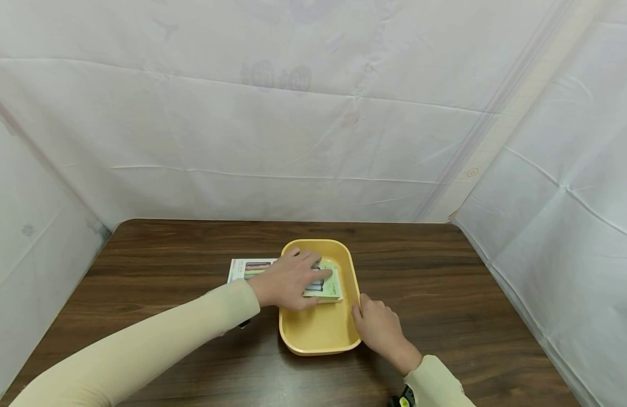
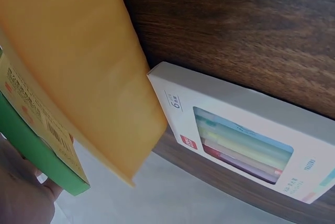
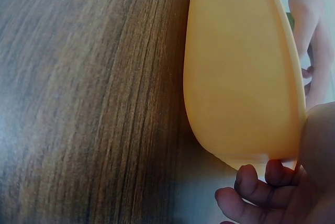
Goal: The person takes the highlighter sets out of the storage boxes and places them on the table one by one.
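Note:
A yellow plastic tray [image 1: 318, 336] stands on the table. My left hand [image 1: 293, 280] reaches over its left rim and grips a flat green box [image 1: 330, 282] with pens pictured on its face, within the tray's outline. In the left wrist view, the fingers [image 2: 48, 187] are at the edge of the green box [image 2: 39, 150], beside the tray's wall. My right hand [image 1: 379, 328] grips the tray's right rim, thumb at the inner side, fingers curled outside. A white windowed box [image 2: 251, 145] of coloured pens lies against the tray's left side, partly covered by the left hand.
The dark wood table [image 1: 166, 249] reaches back to a whitish sheet [image 1: 242, 141] hanging behind it. More sheeting [image 1: 567, 226] hangs along the right side. A dark watch [image 1: 404, 398] is on the right wrist.

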The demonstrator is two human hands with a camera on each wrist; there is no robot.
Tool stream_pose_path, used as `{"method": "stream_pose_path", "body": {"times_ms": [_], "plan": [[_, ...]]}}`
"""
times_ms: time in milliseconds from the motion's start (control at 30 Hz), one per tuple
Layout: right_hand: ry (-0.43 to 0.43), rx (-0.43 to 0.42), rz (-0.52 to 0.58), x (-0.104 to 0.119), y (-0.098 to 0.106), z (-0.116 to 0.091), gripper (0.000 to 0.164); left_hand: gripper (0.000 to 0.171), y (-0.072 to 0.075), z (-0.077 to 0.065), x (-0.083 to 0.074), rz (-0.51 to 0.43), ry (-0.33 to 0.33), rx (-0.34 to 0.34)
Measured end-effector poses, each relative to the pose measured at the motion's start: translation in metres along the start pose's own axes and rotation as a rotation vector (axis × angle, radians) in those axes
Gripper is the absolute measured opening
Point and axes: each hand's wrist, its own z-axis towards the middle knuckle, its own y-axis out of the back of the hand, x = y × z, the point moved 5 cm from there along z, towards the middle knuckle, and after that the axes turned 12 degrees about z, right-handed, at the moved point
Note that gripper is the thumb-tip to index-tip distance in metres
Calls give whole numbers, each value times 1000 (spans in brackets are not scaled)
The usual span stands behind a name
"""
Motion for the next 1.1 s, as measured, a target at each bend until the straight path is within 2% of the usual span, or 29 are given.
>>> {"method": "stream_pose_path", "body": {"times_ms": [200,433,733,1100], "plan": [[8,0,1,1,0,0,23,53,2,-4,2,-11,0,-15],[-24,13,5,-3,0,1,23,54,2,-8,3,-2,1,-29],[-20,9,-10,-2,0,0,23,54,-1,-13,5,-15,12,-2],[-20,5,-2,-1,0,-1,23,53,-2,-19,7,-20,24,-10]]}}
